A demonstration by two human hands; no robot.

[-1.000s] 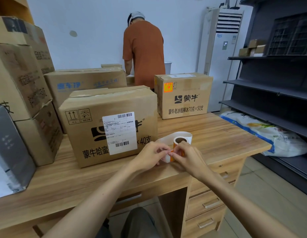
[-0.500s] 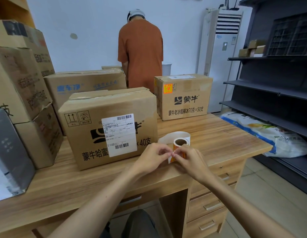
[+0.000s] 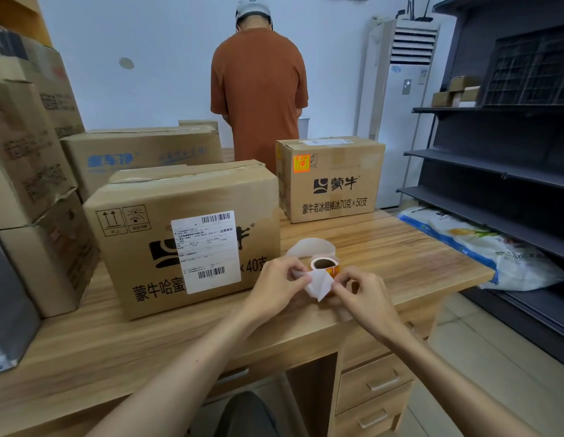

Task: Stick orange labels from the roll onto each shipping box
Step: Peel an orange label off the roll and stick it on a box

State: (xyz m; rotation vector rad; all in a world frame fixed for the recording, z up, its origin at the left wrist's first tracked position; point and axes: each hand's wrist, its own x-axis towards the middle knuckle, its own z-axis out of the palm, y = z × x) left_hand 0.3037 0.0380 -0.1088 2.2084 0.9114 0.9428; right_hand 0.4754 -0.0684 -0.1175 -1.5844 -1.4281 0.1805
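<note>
Peel step in hand; one box labelled.
A white strip [image 3: 318, 287] off the roll [image 3: 325, 265] is pinched by the left hand [image 3: 274, 287] and the right hand [image 3: 365, 299], with the roll just beyond the fingertips. An orange label [image 3: 301, 163] is seen on the far box [image 3: 334, 197], beyond the right hand. None is seen on the near box [image 3: 142, 279], beyond the left. Both are taped shut, contents hidden.

A pale wall [image 3: 148, 42] backs a wooden desk [image 3: 400, 247] with drawers [image 3: 375, 378]; dark shelves [image 3: 495, 165] and a white air conditioner [image 3: 397, 137] stand right; the floor [image 3: 495, 357] is tiled.
</note>
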